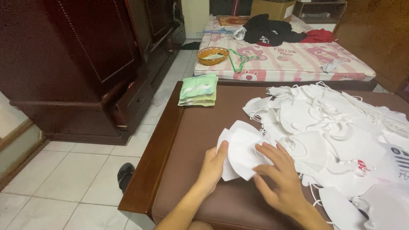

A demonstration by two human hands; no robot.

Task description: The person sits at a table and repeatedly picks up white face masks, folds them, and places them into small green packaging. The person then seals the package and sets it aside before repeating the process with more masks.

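Both hands are working over a small stack of folded white face masks [242, 149] at the near left of a brown padded bench [191, 140]: the left hand [213, 166] is pinching the stack's left edge between thumb and fingers, while the right hand [279, 176] is lying open, fingers spread, pressing lightly on the stack's lower right. The stack is resting flat on the bench, just beside a large loose heap of white masks [336, 132] that is spreading across the right half. Its long axis is running from lower left to upper right, with the rounded fold pointing up and away from the person. Ear loops are trailing everywhere in the heap, so a lifted mask is likely to be snagging its neighbours and dragging them along; the thin stack could also be fanning apart if the left pinch loosens. A pale green packet pile [198, 89] is sitting at the far left corner of the bench, well apart from the hands.
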